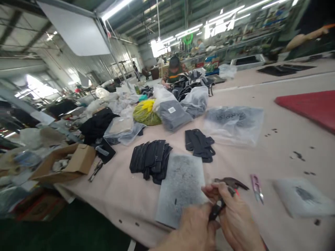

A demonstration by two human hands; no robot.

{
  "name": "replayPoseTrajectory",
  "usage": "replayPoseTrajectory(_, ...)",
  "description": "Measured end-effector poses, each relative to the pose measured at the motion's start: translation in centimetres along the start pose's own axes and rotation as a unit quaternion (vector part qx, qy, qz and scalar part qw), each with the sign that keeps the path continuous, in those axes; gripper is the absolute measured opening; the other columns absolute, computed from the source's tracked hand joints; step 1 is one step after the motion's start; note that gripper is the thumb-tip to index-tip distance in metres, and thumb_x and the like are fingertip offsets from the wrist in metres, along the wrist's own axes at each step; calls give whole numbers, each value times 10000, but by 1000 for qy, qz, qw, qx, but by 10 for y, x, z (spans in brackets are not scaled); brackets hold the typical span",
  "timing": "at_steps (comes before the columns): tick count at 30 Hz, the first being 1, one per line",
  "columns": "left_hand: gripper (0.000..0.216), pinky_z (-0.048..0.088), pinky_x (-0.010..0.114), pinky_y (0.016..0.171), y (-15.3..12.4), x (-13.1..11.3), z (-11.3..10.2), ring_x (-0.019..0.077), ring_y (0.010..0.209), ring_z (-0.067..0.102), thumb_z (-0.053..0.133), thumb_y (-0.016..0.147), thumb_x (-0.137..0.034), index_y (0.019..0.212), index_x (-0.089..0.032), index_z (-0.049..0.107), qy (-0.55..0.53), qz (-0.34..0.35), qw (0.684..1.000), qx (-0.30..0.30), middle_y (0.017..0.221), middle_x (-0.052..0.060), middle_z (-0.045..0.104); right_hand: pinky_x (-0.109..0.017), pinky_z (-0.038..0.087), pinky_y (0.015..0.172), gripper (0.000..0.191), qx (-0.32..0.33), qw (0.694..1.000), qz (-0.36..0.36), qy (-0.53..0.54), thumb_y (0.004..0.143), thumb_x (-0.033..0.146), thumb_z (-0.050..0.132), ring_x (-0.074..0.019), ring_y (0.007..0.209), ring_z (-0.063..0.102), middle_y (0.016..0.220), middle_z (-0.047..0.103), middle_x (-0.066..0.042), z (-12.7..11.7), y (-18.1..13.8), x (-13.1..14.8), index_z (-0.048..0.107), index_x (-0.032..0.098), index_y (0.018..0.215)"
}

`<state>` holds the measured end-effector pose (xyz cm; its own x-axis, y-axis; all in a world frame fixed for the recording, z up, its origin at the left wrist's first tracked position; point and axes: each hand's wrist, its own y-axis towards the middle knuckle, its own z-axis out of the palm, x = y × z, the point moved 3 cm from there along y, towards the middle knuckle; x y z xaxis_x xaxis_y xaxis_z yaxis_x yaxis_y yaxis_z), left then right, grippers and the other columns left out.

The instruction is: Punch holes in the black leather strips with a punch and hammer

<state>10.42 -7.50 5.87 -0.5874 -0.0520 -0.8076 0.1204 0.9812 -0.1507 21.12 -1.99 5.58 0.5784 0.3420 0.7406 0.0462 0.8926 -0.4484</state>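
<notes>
My left hand point(195, 226) and my right hand point(232, 216) meet at the bottom middle of the head view, both closed on a small black piece point(216, 210). They are just in front of a grey scuffed pad point(181, 188) on the pinkish table point(261, 160). A dark hammer-like tool point(231, 183) lies just beyond my right hand, and small thread snips point(257, 188) lie to its right. Stacks of black cut pieces point(150, 160) and a smaller black pile point(199, 144) sit farther back.
A cardboard box point(66, 164) and scissors point(95, 170) sit at the table's left edge. Plastic bags of dark fabric point(234, 123) and a yellow bag point(146, 112) lie behind. A red sheet point(311, 106) is at right, a second grey pad point(300, 197) nearer. A person point(174, 71) works far back.
</notes>
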Motion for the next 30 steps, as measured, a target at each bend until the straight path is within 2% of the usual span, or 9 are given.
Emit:
replayPoseTrajectory(4, 109, 441, 313, 613, -28, 43, -38, 225, 664, 592, 613, 731, -252, 793, -215, 696, -86, -65, 992, -64, 667, 43, 645, -395, 530, 843, 438, 91, 992, 56, -68, 696, 564, 754, -242, 843, 678, 854, 716, -72, 48, -16, -50, 685, 170, 872)
replayPoseTrajectory(9, 44, 397, 268, 563, -41, 78, -63, 187, 631, 575, 615, 661, -178, 644, -161, 652, -229, -167, 957, -56, 596, 11, 605, -372, 515, 821, 453, 190, 958, 92, -193, 778, 598, 657, -242, 849, 675, 852, 718, -93, 91, -30, -88, 690, 152, 853)
replayPoseTrajectory(13, 173, 443, 258, 648, -52, 96, -84, 178, 710, 615, 630, 627, -151, 792, -135, 681, -378, -188, 904, -73, 723, 21, 674, -425, 489, 918, 497, 208, 923, -7, -323, 881, 601, 488, -269, 1041, 639, 1057, 705, -112, 90, -7, -79, 688, 179, 1053)
replayPoseTrajectory(17, 272, 484, 261, 686, -63, 130, -113, 173, 723, 635, 739, 660, -276, 882, -134, 668, -442, -201, 856, -177, 757, 32, 696, -529, 284, 1126, 448, 165, 778, -220, -564, 885, 447, 501, -298, 1322, 441, 1384, 539, -114, 53, 17, -70, 608, 212, 1252)
replayPoseTrajectory(19, 337, 498, 256, 692, -65, 149, -126, 169, 724, 642, 781, 640, -298, 912, -133, 670, -440, -216, 841, -231, 767, 30, 704, -587, 187, 1150, 511, 166, 700, -258, -645, 846, 369, 559, -341, 1398, 317, 1487, 416, -134, 38, 6, -86, 556, 192, 1325)
replayPoseTrajectory(21, 375, 511, 257, 690, -64, 164, -138, 170, 725, 650, 798, 634, -301, 939, -128, 667, -440, -220, 831, -262, 778, 32, 713, -636, 164, 1136, 605, 203, 669, -259, -667, 806, 330, 614, -388, 1416, 254, 1523, 344, -160, 34, -23, -113, 506, 171, 1380)
replayPoseTrajectory(26, 361, 530, 256, 721, -52, 172, -170, 171, 763, 670, 782, 693, -299, 983, -129, 650, -436, -177, 835, -284, 810, 39, 733, -472, 488, 970, 406, 492, 696, -205, -482, 871, 452, 555, -271, 1182, 590, 1282, 631, 8, 70, -105, -163, 573, 438, 1277)
replayPoseTrajectory(28, 342, 529, 255, 732, -47, 167, -179, 172, 774, 671, 768, 714, -298, 986, -124, 654, -424, -161, 846, -281, 822, 45, 736, -412, 503, 958, 358, 491, 709, -203, -463, 883, 485, 534, -237, 1147, 612, 1239, 651, 23, 83, -98, -153, 606, 437, 1230)
replayPoseTrajectory(30, 345, 527, 254, 722, -41, 162, -182, 175, 772, 669, 766, 716, -302, 988, -115, 663, -412, -154, 854, -277, 826, 51, 733, -432, 451, 1027, 375, 385, 744, -225, -498, 914, 415, 490, -252, 1204, 566, 1288, 619, -47, 89, -62, -129, 604, 328, 1260)
